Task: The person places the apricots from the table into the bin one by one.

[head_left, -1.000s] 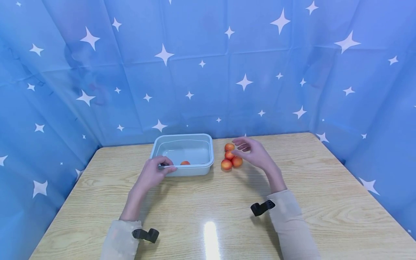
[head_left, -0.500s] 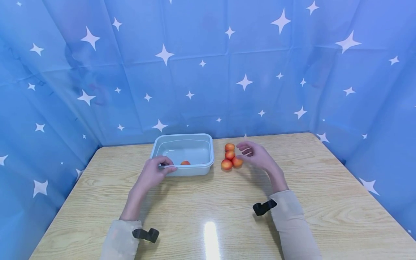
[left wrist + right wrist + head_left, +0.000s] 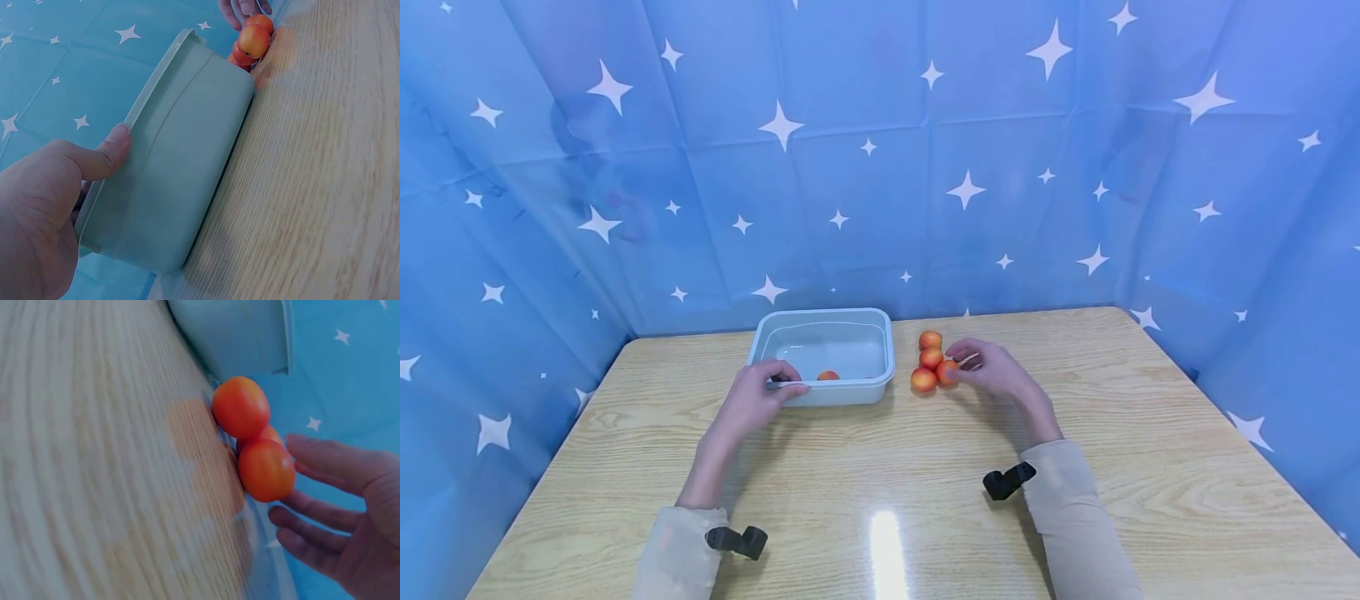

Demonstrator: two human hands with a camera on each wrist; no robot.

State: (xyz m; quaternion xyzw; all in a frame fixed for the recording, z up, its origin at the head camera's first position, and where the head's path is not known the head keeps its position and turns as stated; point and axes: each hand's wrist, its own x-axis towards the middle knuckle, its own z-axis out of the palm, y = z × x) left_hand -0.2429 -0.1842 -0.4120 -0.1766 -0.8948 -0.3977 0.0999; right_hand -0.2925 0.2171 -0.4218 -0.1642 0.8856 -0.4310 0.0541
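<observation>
Blue cloth point(image 3: 880, 208) is hanging in soft creases from nine o'clock through twelve to three, and white four-pointed stars point(image 3: 781, 125) are dotting it from top to bottom. We are facing it across a wood-grained worktop point(image 3: 820, 483), whose far edge is running along the cloth at twelve. Pale grain is streaking roughly from nine to three, and a bright glare point(image 3: 887, 554) is shining on the surface at six.

Taking the middle of the worktop as our dial, a pale blue container point(image 3: 842, 395) is standing at eleven, near the far edge, with an orange-red fruit point(image 3: 828, 376) lying inside behind its near wall. At one o'clock, four more fruits point(image 3: 931, 358) are lying close together, casting orange reflections point(image 3: 194, 437) on the wood.

Our left hand point(image 3: 763, 392) is pinching the container's rim at its seven-o'clock corner, thumb outside. Our right hand point(image 3: 991, 367) is holding nothing; its thumb and fingers are standing apart beside the nearest fruit point(image 3: 267, 472), and we cannot tell whether they are touching it. Light sleeves point(image 3: 677, 550) are ending short of both wrists, each carrying a small black camera point(image 3: 737, 542).
</observation>
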